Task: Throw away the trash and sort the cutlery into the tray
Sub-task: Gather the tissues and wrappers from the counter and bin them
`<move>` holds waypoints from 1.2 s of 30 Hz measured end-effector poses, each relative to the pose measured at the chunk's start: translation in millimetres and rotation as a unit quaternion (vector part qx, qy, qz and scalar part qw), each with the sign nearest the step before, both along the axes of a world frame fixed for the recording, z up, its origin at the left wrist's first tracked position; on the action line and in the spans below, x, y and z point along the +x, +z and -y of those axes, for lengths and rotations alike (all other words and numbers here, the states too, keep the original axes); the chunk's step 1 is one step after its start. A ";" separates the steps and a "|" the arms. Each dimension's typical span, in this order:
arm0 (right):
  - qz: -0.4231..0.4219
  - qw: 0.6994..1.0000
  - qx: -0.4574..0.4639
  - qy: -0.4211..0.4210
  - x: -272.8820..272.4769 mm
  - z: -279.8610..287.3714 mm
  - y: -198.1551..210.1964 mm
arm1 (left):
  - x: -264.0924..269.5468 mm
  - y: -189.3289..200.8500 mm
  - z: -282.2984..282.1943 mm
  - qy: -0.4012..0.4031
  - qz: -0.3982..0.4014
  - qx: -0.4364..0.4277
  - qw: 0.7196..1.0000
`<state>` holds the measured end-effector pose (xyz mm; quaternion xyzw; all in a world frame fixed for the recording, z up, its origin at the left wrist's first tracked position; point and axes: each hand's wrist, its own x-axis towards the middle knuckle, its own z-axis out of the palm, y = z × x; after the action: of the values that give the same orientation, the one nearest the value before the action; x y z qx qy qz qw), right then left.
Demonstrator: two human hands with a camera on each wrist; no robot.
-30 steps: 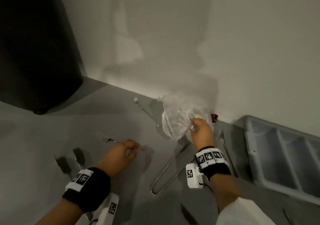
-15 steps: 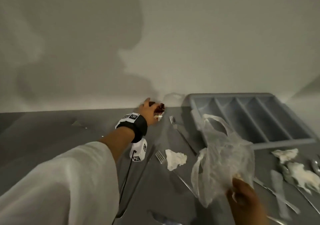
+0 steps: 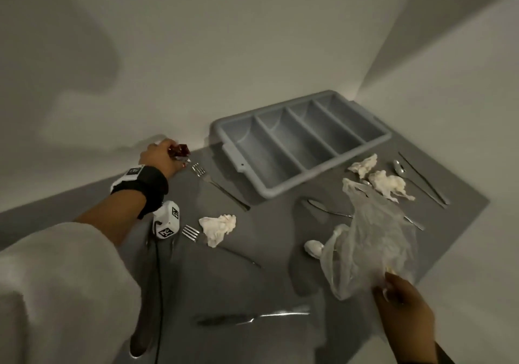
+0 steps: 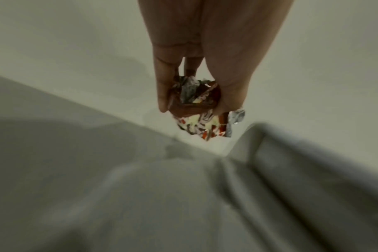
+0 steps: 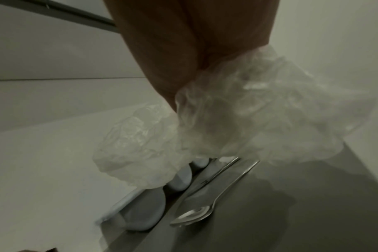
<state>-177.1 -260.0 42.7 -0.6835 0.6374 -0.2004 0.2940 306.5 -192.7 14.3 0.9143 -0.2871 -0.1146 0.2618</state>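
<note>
My left hand (image 3: 168, 154) reaches to the back wall and pinches a crumpled red and silver wrapper (image 3: 179, 150); the left wrist view shows that wrapper (image 4: 196, 117) held between thumb and fingers. My right hand (image 3: 393, 296) grips a clear plastic bag (image 3: 370, 240) low at the right, seen crumpled in the right wrist view (image 5: 248, 116). The grey divided cutlery tray (image 3: 236, 156) stands against the wall, its compartments bare. Forks (image 3: 219, 186) (image 3: 193, 233), a knife (image 3: 252, 317) and spoons (image 3: 325, 209) (image 3: 400, 167) lie on the grey counter.
Crumpled white napkins lie near the left wrist (image 3: 219, 227) and right of the tray (image 3: 363, 165) (image 3: 389, 185). A small white wad (image 3: 314, 248) sits beside the bag. White walls close the back and right. A spoon (image 5: 192, 216) lies under the bag.
My left hand left the fork at the left and reached to the wrapper by the wall. My right hand carried the bag rightward and nearer. The head view swung right.
</note>
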 end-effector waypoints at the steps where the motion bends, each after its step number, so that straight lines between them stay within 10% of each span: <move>1: -0.002 1.000 0.005 -0.007 -3.0 1.5 2.7 | -6.5 12.7 -6.2 0.008 0.006 -0.019 1.000; 9: 0.007 0.998 -0.034 -0.059 -96.9 31.9 8.5 | -184.8 99.4 -5.1 -0.139 -0.042 -0.246 0.958; 16: 0.038 0.995 -0.032 -0.088 -217.9 93.7 -5.5 | -383.5 78.3 66.5 -0.235 -0.159 -0.306 0.909; 25: 0.013 0.991 0.026 -0.132 -391.8 193.1 -40.7 | -593.0 21.9 202.9 -0.337 -0.264 -0.210 0.879; 36: 0.022 0.952 0.150 -0.268 -465.3 275.6 -156.3 | -694.6 -153.5 364.3 -0.477 -0.236 0.073 0.844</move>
<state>-642.3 -535.6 -113.6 -0.4316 0.8130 -0.1888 0.3422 -388.1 -557.0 -139.3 0.6266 -0.6078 -0.4582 0.1675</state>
